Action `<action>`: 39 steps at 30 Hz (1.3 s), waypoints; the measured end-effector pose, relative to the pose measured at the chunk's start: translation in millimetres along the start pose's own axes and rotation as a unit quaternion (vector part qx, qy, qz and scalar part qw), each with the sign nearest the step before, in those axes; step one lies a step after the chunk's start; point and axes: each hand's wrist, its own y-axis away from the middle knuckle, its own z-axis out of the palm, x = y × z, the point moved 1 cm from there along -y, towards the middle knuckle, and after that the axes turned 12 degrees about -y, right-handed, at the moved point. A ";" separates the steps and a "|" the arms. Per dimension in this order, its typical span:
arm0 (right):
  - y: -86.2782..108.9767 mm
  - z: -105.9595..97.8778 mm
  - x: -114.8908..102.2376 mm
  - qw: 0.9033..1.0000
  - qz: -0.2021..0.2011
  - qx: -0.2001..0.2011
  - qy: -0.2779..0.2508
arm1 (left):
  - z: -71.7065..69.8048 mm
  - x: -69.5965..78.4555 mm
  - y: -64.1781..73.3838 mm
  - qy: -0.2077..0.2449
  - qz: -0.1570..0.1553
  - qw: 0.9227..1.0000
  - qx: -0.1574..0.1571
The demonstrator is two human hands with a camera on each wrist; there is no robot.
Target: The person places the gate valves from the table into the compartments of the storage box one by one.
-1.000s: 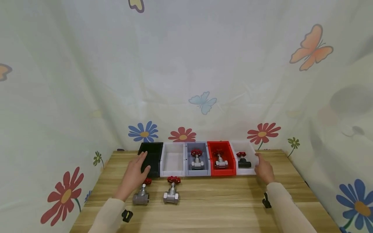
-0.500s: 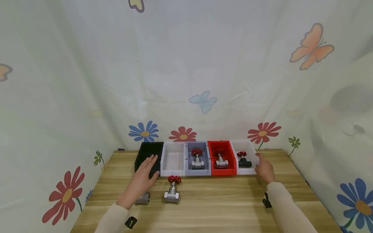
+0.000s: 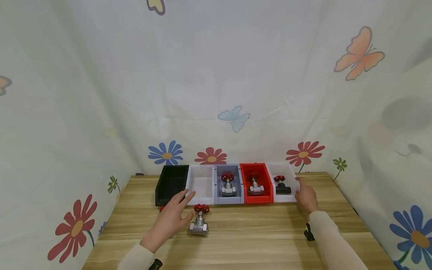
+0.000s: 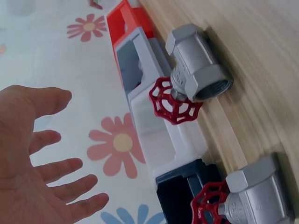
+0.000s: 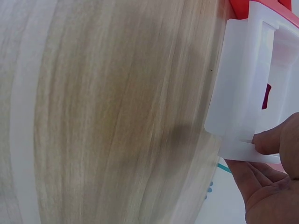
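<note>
My left hand (image 3: 170,219), fingers spread and holding nothing, hovers in front of the bins, just left of a steel gate valve (image 3: 198,227) with a red handwheel (image 4: 173,103). A second gate valve (image 4: 257,196) lies mostly behind that hand in the head view; only a bit of its red handwheel (image 3: 162,208) shows there. At the far right end of the row, my right hand (image 3: 306,195) pinches the side wall of a white bin (image 5: 247,79), thumb inside and fingers outside. A black valve (image 3: 282,188) with a red handwheel sits in this bin.
Left of it stand a red bin (image 3: 258,200) and a grey-blue bin (image 3: 228,200), each with a steel gate valve inside. Another white bin (image 3: 200,200) and a black bin (image 3: 170,202) continue the row leftward. A flowered curtain (image 3: 216,75) hangs behind the wooden table (image 3: 249,240).
My left hand has moved right and slightly toward me, from over the black bin to beside the middle valve, passing over the left valve. My right hand stays on the white bin.
</note>
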 end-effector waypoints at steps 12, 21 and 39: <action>-2.2 1.0 1.3 1.000 0.012 -0.003 0.004 | 13.4 10.6 6.2 0.006 0.008 0.999 -0.033; -1.9 1.8 3.5 1.000 0.011 0.004 -0.002 | 24.1 14.4 8.7 0.019 0.021 0.997 -0.067; -0.6 0.9 2.0 0.999 0.034 -0.013 -0.008 | 45.6 18.1 17.1 0.010 0.063 0.995 -0.082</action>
